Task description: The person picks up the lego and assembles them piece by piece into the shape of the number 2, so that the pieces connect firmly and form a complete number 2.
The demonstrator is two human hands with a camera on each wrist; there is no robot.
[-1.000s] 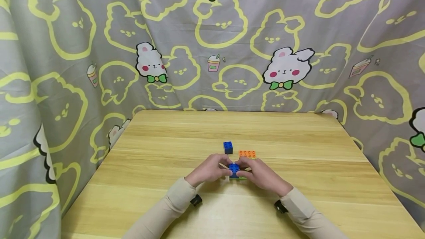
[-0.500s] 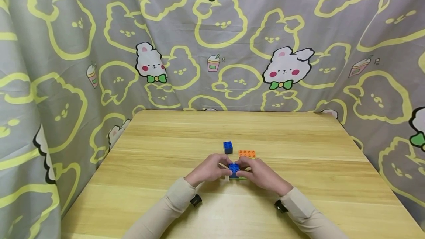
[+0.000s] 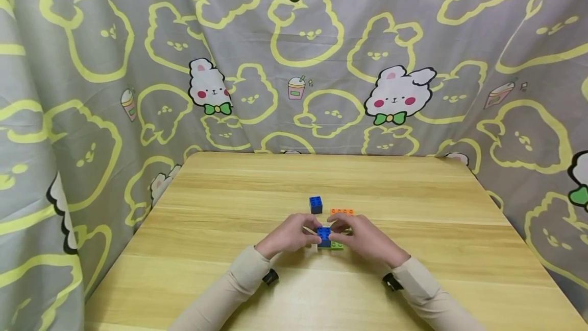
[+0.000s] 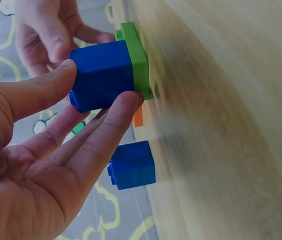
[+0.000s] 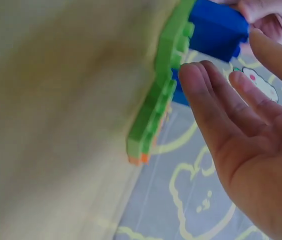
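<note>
A blue building brick [image 3: 323,236] stands on the left end of a light-green flat brick [image 4: 138,62], which lies on the table. My left hand [image 3: 290,234] pinches that blue brick between thumb and fingers. On the other side, my right hand [image 3: 365,240] is held close to the brick, its fingers [image 5: 208,105] fairly straight and gripping nothing. In the right wrist view, bare studs of the green flat brick show near its fingertips. A second green flat brick [image 5: 148,117] lies just beyond, mostly covered by my right hand in the head view.
Behind my hands, another blue brick [image 3: 315,205] stands by itself on the wooden table [image 3: 239,183]. An orange flat brick [image 3: 342,212] lies to its right. A patterned curtain [image 3: 294,55] hangs along the table's back and sides.
My right hand has drawn slightly to the right, off the blue brick, uncovering more of the green flat brick. My left hand stays on the blue brick.
</note>
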